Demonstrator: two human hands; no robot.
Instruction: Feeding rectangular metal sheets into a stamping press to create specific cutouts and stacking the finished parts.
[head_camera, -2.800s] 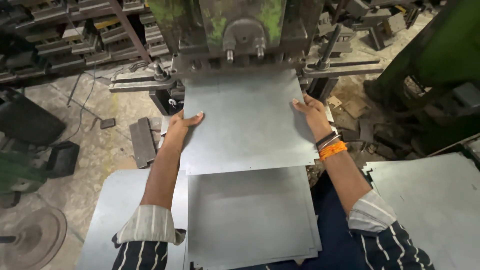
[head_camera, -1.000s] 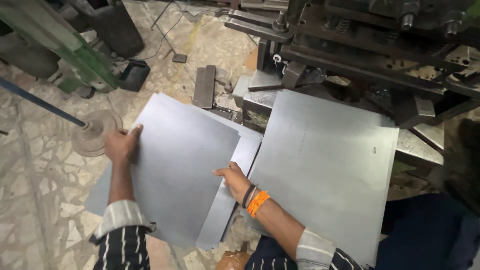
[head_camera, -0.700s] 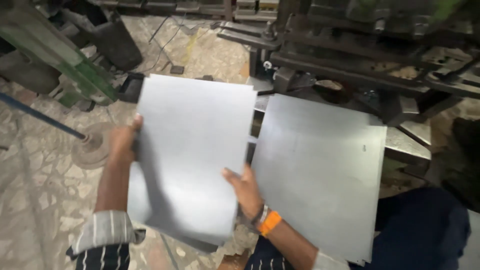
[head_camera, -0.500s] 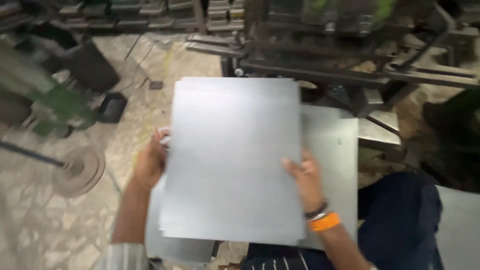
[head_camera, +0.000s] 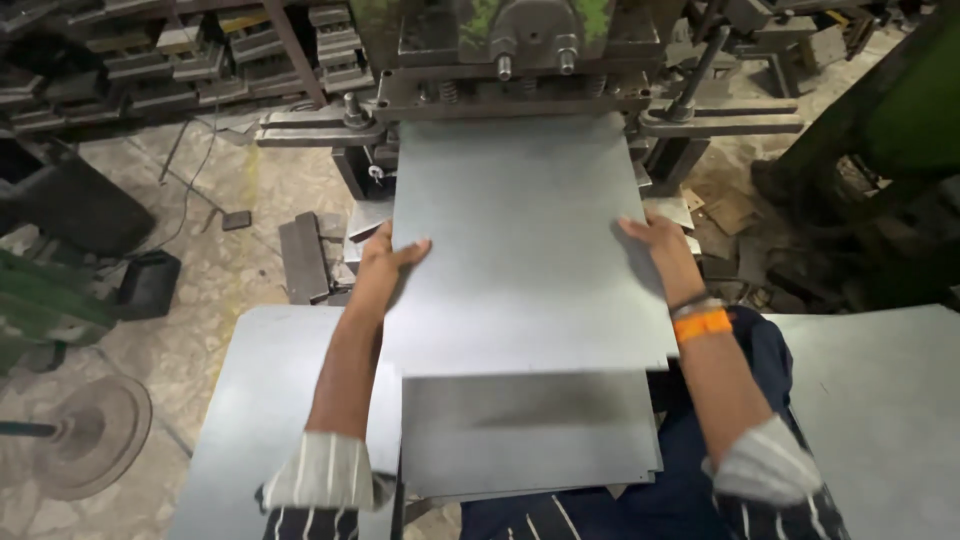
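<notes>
We see a flat rectangular metal sheet (head_camera: 520, 240) lying in front of us, its far edge under the heavy metal press machine (head_camera: 520, 50) behind it. Our left hand (head_camera: 385, 262) rests on its left edge, our right hand (head_camera: 660, 250) on its right edge. Beneath its near edge lies a stack of similar metal sheets (head_camera: 530, 435) over our lap. To the left lies another pile of metal sheets (head_camera: 265, 410), to the right a further metal sheet (head_camera: 880, 410). A round metal wheel (head_camera: 95, 435) lies on the floor at far left, and a small metal block (head_camera: 302, 255) sits left of the press.
</notes>
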